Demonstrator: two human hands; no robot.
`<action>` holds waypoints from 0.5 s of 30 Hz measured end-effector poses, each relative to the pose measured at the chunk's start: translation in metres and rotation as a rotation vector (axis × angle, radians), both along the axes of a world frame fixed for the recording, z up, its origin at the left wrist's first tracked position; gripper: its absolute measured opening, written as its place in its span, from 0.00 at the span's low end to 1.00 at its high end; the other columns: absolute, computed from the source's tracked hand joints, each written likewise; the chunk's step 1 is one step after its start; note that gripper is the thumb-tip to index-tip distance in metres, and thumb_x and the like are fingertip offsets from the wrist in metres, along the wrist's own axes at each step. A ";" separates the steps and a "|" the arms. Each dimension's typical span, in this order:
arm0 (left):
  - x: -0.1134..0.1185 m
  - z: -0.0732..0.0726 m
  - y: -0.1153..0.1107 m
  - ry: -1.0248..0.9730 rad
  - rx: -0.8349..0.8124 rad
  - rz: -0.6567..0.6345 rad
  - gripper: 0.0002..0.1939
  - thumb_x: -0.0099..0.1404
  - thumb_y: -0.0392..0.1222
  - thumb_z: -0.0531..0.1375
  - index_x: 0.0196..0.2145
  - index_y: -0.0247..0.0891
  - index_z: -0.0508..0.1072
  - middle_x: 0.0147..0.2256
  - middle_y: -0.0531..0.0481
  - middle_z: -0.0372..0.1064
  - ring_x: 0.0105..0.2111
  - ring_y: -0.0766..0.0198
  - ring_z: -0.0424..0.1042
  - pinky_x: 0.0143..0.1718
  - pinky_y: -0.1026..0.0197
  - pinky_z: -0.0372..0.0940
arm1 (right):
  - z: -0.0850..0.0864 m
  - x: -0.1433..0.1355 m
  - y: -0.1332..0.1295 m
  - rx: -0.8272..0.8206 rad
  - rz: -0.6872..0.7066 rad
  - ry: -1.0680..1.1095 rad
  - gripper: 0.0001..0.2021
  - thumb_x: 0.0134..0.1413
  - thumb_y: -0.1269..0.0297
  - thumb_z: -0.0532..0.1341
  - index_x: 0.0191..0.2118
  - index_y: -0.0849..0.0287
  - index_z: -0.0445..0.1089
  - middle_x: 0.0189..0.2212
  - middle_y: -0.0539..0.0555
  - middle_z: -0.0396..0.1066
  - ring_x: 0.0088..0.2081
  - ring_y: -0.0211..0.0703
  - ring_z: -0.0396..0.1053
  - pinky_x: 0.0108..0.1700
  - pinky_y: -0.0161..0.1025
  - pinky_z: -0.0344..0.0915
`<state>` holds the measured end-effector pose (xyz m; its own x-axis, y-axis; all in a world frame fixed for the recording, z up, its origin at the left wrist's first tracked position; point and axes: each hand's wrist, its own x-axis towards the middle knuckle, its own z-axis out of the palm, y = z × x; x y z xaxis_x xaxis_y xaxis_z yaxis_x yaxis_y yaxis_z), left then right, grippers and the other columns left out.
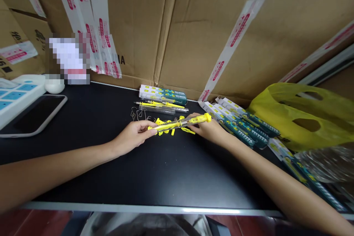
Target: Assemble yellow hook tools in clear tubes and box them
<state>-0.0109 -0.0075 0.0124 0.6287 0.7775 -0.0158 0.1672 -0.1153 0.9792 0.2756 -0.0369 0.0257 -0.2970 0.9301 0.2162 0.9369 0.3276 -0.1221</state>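
Note:
My left hand (136, 135) grips the left end of a clear tube tool with yellow ends and a metal rod inside (179, 122). The tool is held above the black table, tilted with its right end higher. My right hand (208, 129) is behind the tool's right part, its fingertips at a small yellow clip-like piece (188, 130). The tool hides most of those fingers, so their grip does not show. Under and behind the tool lie several small yellow plastic parts (173, 131), with bent wire hooks (134, 114) beside them.
Behind the parts lie yellow, metal-tipped sticks (160, 104) in front of printed boxes (163, 92). More boxes (235, 121) and a yellow plastic bag (276, 107) are at right. A phone (35, 114) and power strip (19, 88) sit at left. Cardboard (193, 37) walls the back.

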 end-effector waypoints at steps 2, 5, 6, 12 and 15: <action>0.000 -0.001 0.001 0.002 0.016 -0.007 0.18 0.60 0.48 0.57 0.43 0.31 0.70 0.17 0.61 0.53 0.15 0.75 0.51 0.16 0.70 0.46 | 0.002 0.002 -0.001 -0.021 0.005 0.056 0.04 0.55 0.64 0.57 0.34 0.57 0.66 0.29 0.54 0.71 0.30 0.44 0.69 0.31 0.36 0.63; 0.000 -0.003 0.001 0.002 0.041 -0.006 0.18 0.60 0.48 0.57 0.43 0.32 0.70 0.18 0.60 0.54 0.16 0.75 0.52 0.16 0.70 0.47 | 0.004 0.011 -0.006 -0.024 -0.037 0.159 0.03 0.55 0.65 0.57 0.33 0.57 0.62 0.26 0.51 0.69 0.26 0.40 0.66 0.27 0.35 0.60; 0.000 -0.003 0.001 0.002 0.044 -0.005 0.18 0.60 0.48 0.58 0.43 0.32 0.71 0.19 0.60 0.55 0.16 0.75 0.53 0.16 0.70 0.47 | 0.003 0.015 -0.008 -0.021 -0.061 0.189 0.03 0.54 0.64 0.57 0.33 0.57 0.61 0.25 0.51 0.69 0.25 0.40 0.65 0.27 0.34 0.59; 0.000 -0.004 0.001 0.006 0.022 0.000 0.18 0.60 0.49 0.58 0.43 0.33 0.71 0.19 0.60 0.54 0.15 0.75 0.52 0.15 0.70 0.47 | -0.003 0.027 -0.013 -0.029 -0.132 0.066 0.04 0.53 0.64 0.57 0.32 0.58 0.61 0.20 0.47 0.63 0.20 0.37 0.60 0.23 0.34 0.54; 0.000 -0.004 0.001 0.003 0.013 0.000 0.18 0.60 0.49 0.58 0.43 0.34 0.71 0.18 0.60 0.54 0.15 0.75 0.52 0.15 0.70 0.47 | -0.004 0.026 -0.014 0.010 -0.131 -0.062 0.03 0.54 0.65 0.56 0.32 0.58 0.62 0.23 0.50 0.66 0.22 0.39 0.63 0.24 0.35 0.54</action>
<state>-0.0114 -0.0061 0.0082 0.6285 0.7778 -0.0081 0.1706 -0.1276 0.9771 0.3019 -0.0505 0.0221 -0.1863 0.9597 0.2104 0.9774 0.2029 -0.0601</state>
